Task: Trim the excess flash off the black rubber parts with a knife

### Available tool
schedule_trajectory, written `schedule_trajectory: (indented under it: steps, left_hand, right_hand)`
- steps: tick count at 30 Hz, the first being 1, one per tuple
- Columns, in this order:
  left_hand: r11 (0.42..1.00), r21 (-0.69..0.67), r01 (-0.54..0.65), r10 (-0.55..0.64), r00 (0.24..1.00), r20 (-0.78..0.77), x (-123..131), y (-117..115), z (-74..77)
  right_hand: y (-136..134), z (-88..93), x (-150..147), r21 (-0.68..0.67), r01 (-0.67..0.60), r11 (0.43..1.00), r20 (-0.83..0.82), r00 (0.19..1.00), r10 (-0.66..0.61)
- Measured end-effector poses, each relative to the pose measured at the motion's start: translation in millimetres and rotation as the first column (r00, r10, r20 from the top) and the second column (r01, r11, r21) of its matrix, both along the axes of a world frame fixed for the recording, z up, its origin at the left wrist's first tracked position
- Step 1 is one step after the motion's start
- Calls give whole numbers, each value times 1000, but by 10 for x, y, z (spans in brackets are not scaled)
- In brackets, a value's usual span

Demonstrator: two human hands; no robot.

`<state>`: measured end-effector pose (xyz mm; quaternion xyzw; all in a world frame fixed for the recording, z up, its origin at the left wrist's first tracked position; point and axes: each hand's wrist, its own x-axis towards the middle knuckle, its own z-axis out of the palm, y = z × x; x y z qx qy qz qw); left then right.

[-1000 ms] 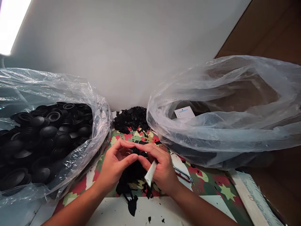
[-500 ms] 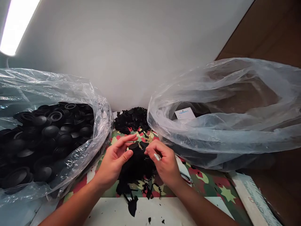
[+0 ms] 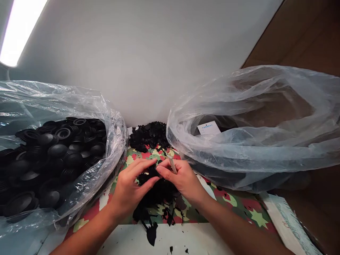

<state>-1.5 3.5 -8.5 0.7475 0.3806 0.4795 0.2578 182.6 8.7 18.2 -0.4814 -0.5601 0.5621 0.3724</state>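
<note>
Both of my hands meet over the middle of the table. My left hand pinches a small black rubber part between thumb and fingers. My right hand touches the same part with its fingertips and also holds a thin pale tool that sticks up between the fingers. Under the hands lies a heap of black rubber trimmings on a camouflage-patterned cloth.
A clear plastic bag at the left is full of round black rubber parts. A large clear bag at the right holds a white label. Another pile of black scraps lies by the white wall.
My right hand turned, so the pale tool now points up instead of down. The red-handled tool seen beside it a second ago is hidden. Both hands closed in on the black part.
</note>
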Motion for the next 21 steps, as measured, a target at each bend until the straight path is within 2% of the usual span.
schedule_trajectory:
  steps: [4, 8, 11, 15, 18, 21]
  left_hand:
    - [999, 31, -37, 36, 999, 29, -39, 32, 7]
    - [996, 62, -68, 63, 995, 79, -82, 79, 17]
    - [995, 74, -64, 56, 993, 101, -97, 94, 47]
    - [998, 14, -53, 49, 982, 182, -97, 93, 117]
    - [998, -49, -42, 53, 965, 259, -94, 89, 149]
    - [993, -112, -47, 76, 959, 274, -101, 92, 149]
  right_hand:
    - [97, 41, -69, -3, -54, 999, -9, 999, 54]
    - [146, -5, -112, 26, -27, 999, -14, 1000, 28]
    - [132, -8, -130, 11, 4, 1000, -87, 996, -3]
    - [85, 57, -178, -93, 44, 995, -227, 972, -64]
    - [68, 72, -213, -168, 22, 986, -278, 958, -69]
    - [90, 31, -189, -100, 0, 995, -197, 980, -20]
